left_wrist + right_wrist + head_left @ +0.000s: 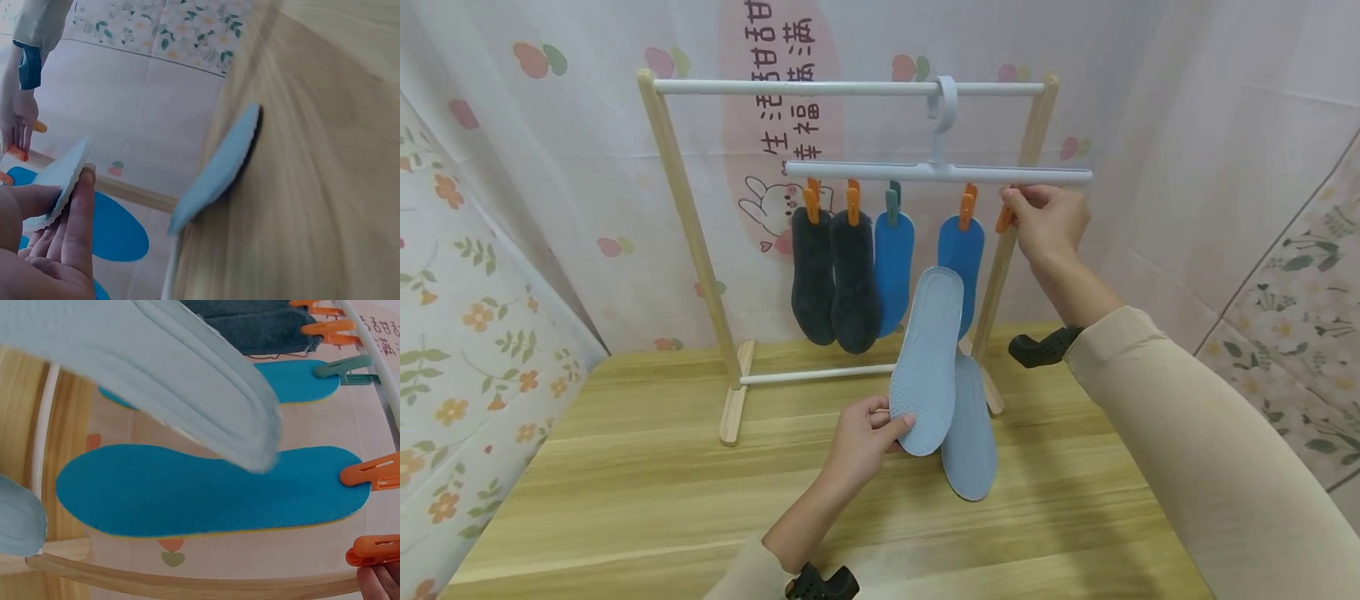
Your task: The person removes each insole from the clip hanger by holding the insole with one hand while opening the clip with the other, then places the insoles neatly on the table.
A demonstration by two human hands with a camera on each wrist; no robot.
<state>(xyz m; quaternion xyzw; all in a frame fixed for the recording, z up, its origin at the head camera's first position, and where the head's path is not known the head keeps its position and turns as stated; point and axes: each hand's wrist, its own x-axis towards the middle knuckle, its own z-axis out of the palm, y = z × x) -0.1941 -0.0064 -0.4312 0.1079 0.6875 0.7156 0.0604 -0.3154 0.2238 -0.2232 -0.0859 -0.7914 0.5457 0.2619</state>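
Observation:
My left hand (863, 437) pinches a light grey-blue insole (928, 358) near one end, thumb on its front face, holding it tilted upright above the table. My right hand (1052, 221) grips an orange clothespin (1004, 218) just under the right end of a white hanger (865, 172). In the right wrist view that clothespin (375, 550) has no insole in it. Beside it, another orange clip (967, 208) holds a blue insole (212, 490). A second grey-blue insole (972, 450) lies on the table, partly behind the held one.
The hanger hooks over the top bar of a wooden rack (688, 200). Further left hang a blue insole (893, 267) on a green clip (892, 204) and two dark insoles (854, 283) on orange clips. Below is a wood-grain table (647, 492); printed curtains (587, 208) surround it.

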